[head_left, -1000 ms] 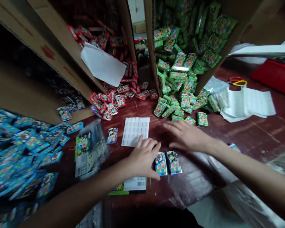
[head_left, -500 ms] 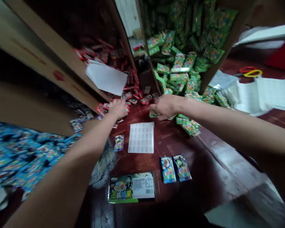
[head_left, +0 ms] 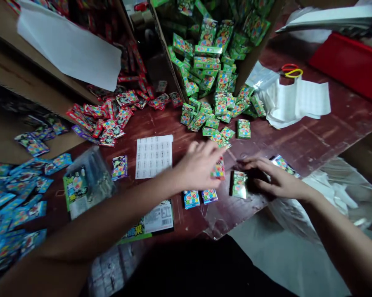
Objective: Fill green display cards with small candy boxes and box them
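My left hand (head_left: 201,167) reaches over the middle of the table, its fingers closed on a red candy packet (head_left: 218,170). Just below it lie a blue candy packet (head_left: 191,199) and a purple one (head_left: 209,196), side by side and partly covered by the hand. My right hand (head_left: 272,179) is low over the table with fingers apart and nothing visible in it. Left of its fingertips lies a green candy packet (head_left: 239,184). Behind its knuckles a dark multicoloured packet (head_left: 284,164) shows in part. Another purple packet (head_left: 119,167) lies beside a label sheet (head_left: 154,156).
Green packets (head_left: 207,74) spill from a cardboard box at the back, red packets (head_left: 111,119) from another. Blue packets (head_left: 15,194) heap at left. Plastic pouches (head_left: 89,181), a printed card (head_left: 157,216), scissors (head_left: 292,71) and a red object (head_left: 347,66) lie around.
My left hand has moved right from the red pile, bringing a red packet. My right hand has left the green pile for the near right, where a green packet now lies. The view has shifted right.
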Tool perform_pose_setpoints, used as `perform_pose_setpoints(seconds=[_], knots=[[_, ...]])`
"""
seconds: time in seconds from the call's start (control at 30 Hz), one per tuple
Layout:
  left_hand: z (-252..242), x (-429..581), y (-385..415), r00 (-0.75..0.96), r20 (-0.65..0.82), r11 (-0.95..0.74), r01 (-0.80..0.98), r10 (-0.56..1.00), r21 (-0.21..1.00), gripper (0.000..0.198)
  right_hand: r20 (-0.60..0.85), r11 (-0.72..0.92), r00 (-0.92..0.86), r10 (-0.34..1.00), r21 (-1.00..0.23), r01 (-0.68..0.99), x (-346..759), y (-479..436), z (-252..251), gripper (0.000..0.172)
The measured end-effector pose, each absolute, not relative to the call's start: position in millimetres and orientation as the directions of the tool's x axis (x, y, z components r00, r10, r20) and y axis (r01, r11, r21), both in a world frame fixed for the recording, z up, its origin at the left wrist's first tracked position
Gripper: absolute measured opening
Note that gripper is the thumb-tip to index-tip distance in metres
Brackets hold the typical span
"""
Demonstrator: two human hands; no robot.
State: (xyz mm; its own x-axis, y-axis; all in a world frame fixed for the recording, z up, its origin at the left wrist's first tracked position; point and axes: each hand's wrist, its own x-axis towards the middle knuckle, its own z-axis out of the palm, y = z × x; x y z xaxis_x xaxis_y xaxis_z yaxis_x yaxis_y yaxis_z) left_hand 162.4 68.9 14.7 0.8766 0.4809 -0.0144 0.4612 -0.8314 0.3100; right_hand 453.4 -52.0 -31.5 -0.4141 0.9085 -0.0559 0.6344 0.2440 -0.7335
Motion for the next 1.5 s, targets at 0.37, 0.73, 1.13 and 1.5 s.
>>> perform_pose_setpoints(seconds=[0.37, 0.73, 1.13, 1.5], knots=[[-0.4, 135.0, 23.8, 0.873, -0.107, -0.817, 0.483, 0.475, 0.316, 0.126, 0.003, 0.394, -0.453, 0.892, -0.499, 0.772, 426.4, -78.4, -45.6, 0.115], [0.0, 141.8, 5.7, 0.861, -0.087, -0.813, 0.502, 0.501, 0.294, 0.087, 0.081, 0.319, -0.350, 0.933, -0.633, 0.705, 437.8, -70.1, -39.2, 0.063], [11.9, 8.2, 15.2, 0.853, -0.213, -0.821, 0.518, 0.476, 0.239, 0.115, 0.101, 0.304, -0.316, 0.943, -0.643, 0.703, 457.7, -88.5, -53.1, 0.076], [11.7, 47.4, -15.9, 0.812, -0.148, -0.765, 0.581, 0.564, 0.278, 0.074, -0.010, 0.488, -0.534, 0.845, -0.394, 0.779, 400.0, -50.4, -29.2, 0.103]])
